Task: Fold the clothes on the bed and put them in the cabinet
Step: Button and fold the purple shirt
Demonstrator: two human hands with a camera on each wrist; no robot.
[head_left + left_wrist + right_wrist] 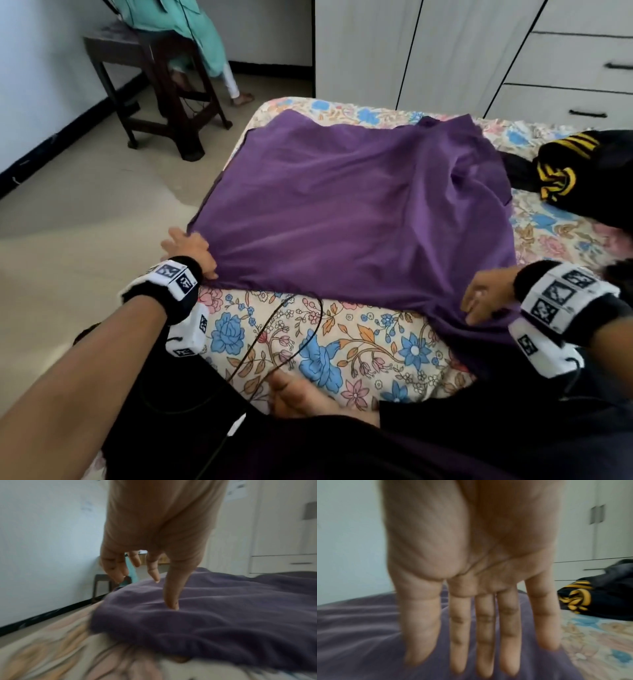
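Across the middle of the head view, the purple garment [359, 212] lies spread on the floral bed [342, 346]. Left hand [191, 251] rests at its lower-left corner, fingers loosely splayed, one fingertip [172, 605] touching cloth. Right hand [486, 294] lies flat with straight fingers [484, 635] on the lower-right edge. White cabinet [479, 51] stands upper right; a black-and-yellow garment [575, 171] sits at right.

One purple garment [359, 205], one black-yellow garment [582, 171], two hands, one stool [154, 85].
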